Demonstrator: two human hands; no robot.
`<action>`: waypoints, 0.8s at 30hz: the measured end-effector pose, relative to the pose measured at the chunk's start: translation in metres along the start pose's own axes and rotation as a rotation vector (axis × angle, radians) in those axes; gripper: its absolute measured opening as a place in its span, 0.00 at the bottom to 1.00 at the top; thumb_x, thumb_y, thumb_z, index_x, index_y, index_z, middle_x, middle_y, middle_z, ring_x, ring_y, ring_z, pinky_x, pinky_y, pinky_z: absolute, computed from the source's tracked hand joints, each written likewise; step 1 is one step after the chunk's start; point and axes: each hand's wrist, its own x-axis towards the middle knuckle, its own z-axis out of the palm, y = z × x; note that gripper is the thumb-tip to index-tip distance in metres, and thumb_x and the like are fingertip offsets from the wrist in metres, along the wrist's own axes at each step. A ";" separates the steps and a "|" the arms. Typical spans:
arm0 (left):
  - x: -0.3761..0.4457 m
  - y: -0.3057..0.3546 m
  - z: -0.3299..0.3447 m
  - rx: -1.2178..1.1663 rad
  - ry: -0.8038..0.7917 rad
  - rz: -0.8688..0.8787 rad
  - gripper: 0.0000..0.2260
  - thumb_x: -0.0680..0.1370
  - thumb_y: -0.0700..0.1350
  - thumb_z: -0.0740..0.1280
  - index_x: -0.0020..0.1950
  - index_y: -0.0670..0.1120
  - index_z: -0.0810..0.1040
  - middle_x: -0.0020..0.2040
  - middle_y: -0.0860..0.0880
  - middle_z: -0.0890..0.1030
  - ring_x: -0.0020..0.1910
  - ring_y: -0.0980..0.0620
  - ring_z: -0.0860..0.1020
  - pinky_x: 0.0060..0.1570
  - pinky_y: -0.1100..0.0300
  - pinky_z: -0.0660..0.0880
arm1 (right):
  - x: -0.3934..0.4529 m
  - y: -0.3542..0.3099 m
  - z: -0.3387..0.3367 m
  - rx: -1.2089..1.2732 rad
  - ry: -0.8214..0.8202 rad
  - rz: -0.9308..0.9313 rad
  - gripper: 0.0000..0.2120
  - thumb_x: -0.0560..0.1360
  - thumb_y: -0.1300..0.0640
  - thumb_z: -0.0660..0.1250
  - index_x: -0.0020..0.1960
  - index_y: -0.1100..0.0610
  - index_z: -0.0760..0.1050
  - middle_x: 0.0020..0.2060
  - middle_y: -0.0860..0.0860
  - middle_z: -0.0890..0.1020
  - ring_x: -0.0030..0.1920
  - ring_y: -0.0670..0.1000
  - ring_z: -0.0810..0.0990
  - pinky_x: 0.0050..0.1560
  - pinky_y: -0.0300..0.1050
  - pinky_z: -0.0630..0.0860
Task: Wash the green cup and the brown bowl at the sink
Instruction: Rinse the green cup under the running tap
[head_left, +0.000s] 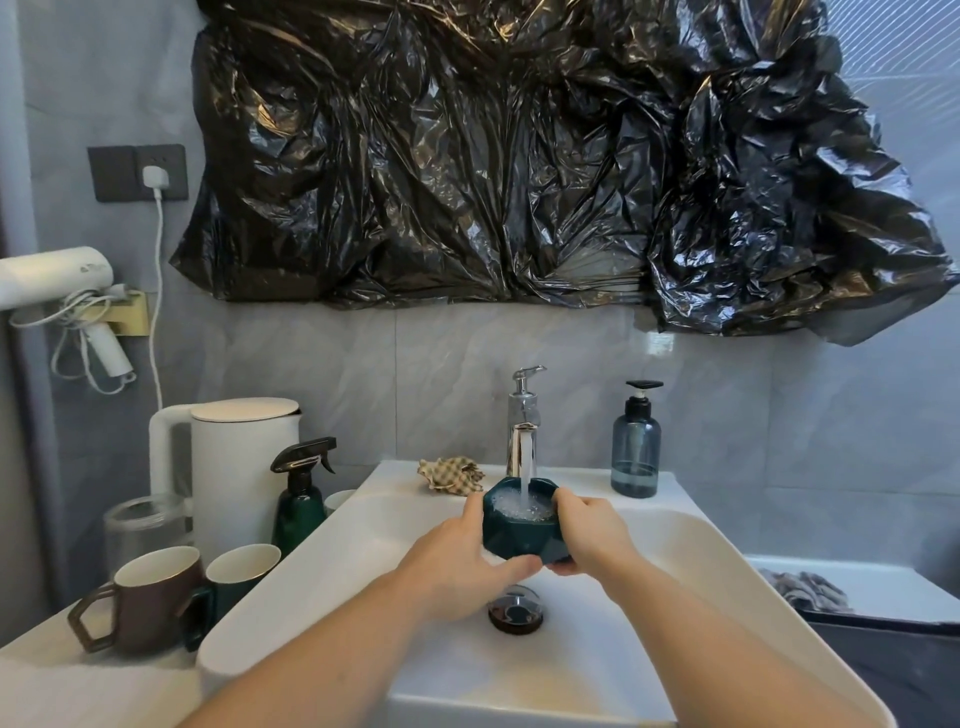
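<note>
While water runs | both hands grip green cup (522, 525) between them | over sink (322, 561)

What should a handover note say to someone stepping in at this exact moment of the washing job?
Left hand and right hand both grip the green cup over the sink. Water from the faucet runs into it; it is foamy inside. A brown mug and a green mug stand on the counter to the left, untouched. No brown bowl in view.
Done: green cup being rinsed. Left: finish it, set it down, then wash the brown piece.
</note>
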 end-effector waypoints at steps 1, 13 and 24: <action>0.000 -0.001 0.000 -0.016 0.002 0.010 0.36 0.71 0.71 0.68 0.74 0.62 0.60 0.51 0.59 0.78 0.50 0.53 0.78 0.50 0.56 0.75 | 0.000 0.000 0.000 -0.006 -0.002 -0.003 0.17 0.82 0.47 0.56 0.50 0.57 0.78 0.42 0.59 0.86 0.35 0.57 0.86 0.38 0.46 0.85; 0.010 -0.009 0.005 -0.199 -0.112 0.001 0.39 0.80 0.70 0.59 0.84 0.61 0.43 0.54 0.53 0.80 0.59 0.50 0.80 0.58 0.50 0.80 | 0.001 0.005 0.002 -0.181 -0.029 -0.076 0.23 0.85 0.45 0.48 0.56 0.59 0.75 0.38 0.57 0.84 0.32 0.51 0.81 0.31 0.39 0.77; 0.011 -0.006 0.007 -0.254 -0.168 -0.038 0.37 0.84 0.66 0.58 0.85 0.60 0.38 0.50 0.53 0.82 0.50 0.53 0.82 0.51 0.54 0.82 | 0.004 0.009 0.004 -0.214 0.013 -0.111 0.21 0.84 0.46 0.48 0.56 0.58 0.75 0.40 0.56 0.82 0.37 0.52 0.81 0.33 0.40 0.75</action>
